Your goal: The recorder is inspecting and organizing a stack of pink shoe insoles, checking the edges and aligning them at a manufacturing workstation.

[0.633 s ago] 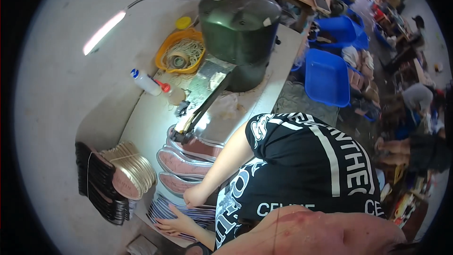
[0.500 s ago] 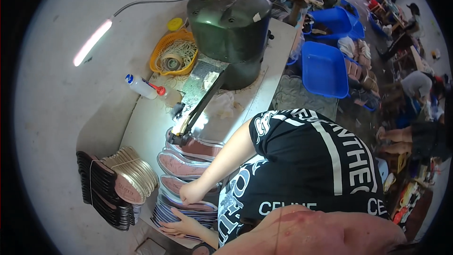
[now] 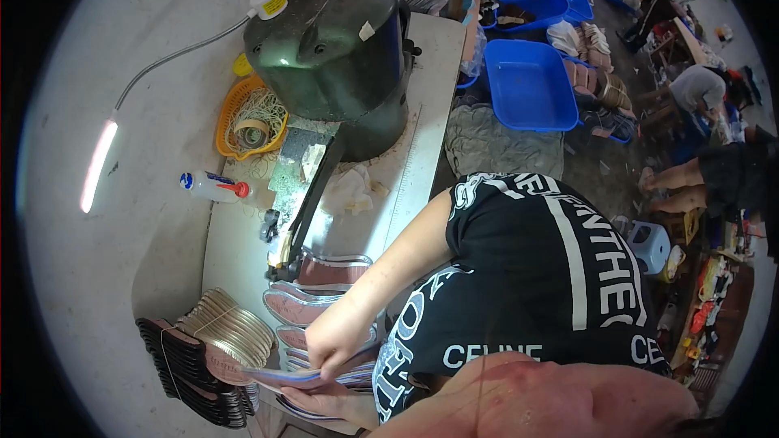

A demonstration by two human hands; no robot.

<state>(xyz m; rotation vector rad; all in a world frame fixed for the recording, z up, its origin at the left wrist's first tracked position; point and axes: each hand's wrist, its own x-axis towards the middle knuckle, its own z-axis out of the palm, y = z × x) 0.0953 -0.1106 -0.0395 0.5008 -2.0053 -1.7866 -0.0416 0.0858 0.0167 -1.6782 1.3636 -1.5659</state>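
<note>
Since 0.5 seconds ago the view has drawn closer, and both hands have stayed at the near table edge. The striped insole (image 3: 280, 376) lies flat with its long axis left to right, its rounded end pointing left over the dark stack (image 3: 191, 373). The left hand (image 3: 320, 399) cups it from below, fingers curled, while the right hand (image 3: 341, 345), forearm sloping down from the shoulder, pinches its top edge.

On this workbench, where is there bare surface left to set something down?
Free: the pale strip of table right of the dark machine, and a patch below the glue bottle. Crowded: the near end, where insoles overlap and both hands grip a striped piece, beside stacked soles.
</note>
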